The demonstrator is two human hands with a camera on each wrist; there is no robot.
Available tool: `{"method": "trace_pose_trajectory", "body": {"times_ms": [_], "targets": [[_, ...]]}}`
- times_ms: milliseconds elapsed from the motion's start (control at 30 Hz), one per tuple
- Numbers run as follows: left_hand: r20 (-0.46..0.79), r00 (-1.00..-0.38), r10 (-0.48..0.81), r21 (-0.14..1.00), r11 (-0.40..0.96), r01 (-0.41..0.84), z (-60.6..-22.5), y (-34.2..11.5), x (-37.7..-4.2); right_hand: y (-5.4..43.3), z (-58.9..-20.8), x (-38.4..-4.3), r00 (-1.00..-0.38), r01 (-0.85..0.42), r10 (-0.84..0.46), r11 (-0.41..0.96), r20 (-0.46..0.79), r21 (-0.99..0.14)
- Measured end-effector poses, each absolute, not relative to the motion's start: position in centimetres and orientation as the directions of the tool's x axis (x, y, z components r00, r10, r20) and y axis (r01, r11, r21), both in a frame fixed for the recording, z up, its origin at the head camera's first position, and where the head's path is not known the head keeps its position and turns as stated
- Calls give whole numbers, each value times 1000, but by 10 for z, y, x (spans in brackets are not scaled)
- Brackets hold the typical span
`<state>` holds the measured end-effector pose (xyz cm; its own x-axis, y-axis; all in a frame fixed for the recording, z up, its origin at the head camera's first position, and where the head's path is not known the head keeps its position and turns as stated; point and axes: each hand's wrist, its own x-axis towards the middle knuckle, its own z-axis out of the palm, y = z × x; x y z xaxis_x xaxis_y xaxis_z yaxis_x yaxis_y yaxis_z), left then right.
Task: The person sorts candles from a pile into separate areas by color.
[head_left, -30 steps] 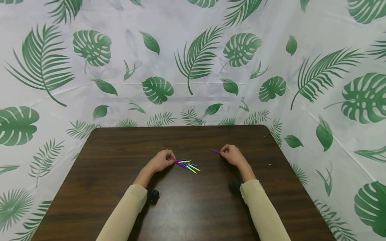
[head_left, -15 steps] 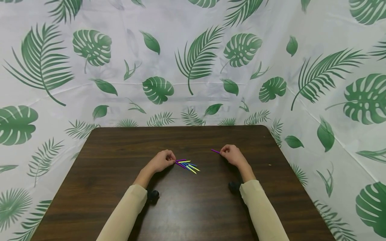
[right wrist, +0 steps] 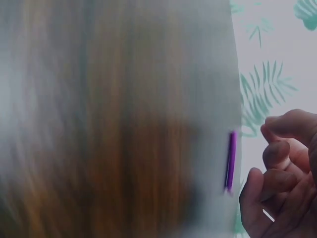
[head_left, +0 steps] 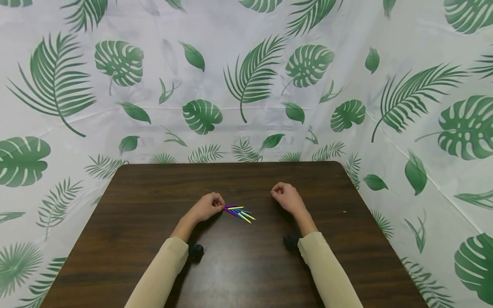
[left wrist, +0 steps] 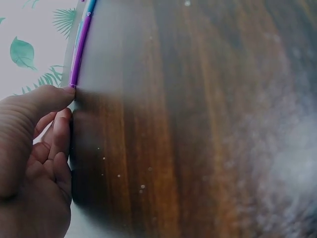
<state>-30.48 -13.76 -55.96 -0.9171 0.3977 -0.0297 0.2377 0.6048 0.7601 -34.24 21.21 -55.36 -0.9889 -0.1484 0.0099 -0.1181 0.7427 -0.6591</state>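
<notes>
In the head view a fan of thin pointed sticks (head_left: 242, 211), purple, blue and yellow, lies left of the table's middle. At its left end is my left hand (head_left: 208, 206), thumb and finger pinching the end of a purple stick (left wrist: 79, 57) in the left wrist view. To the right of the fan hovers my right hand (head_left: 286, 198), fingers loosely curled, nothing visible in them. A separate purple stick (right wrist: 231, 161) lies on the table apart from those fingers in the right wrist view. In the head view that stick is hidden, seemingly behind the right hand.
The dark wood table (head_left: 246, 265) has a leaf-print cloth (head_left: 154, 85) behind it and along the sides. A tiny pale speck (head_left: 344, 211) sits on the right of the tabletop. Black wrist devices (head_left: 195, 252) hang under both forearms.
My right hand has let go of the purple stick it pinched and has shifted a little to the left. The left hand and the fan of sticks have stayed in place.
</notes>
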Motion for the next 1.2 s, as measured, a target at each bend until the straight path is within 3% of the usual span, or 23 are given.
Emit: {"method": "trace_pose_trajectory", "body": {"times_ms": [500,967,1200], "targets": [[-16,-921,390,744,620,250,-564,-132,-305,151,-560,-331,-945,-250,-327,725,-1,-642],[-50,-948,314,756,633,170,-563,-138,-292,110,-563,-324,-903,-277,-422,718,-83,-638],[-3,-932,361,756,611,234,-563,-136,-298,102,-559,-330,-906,-281,-412,757,-97,-590]]}}
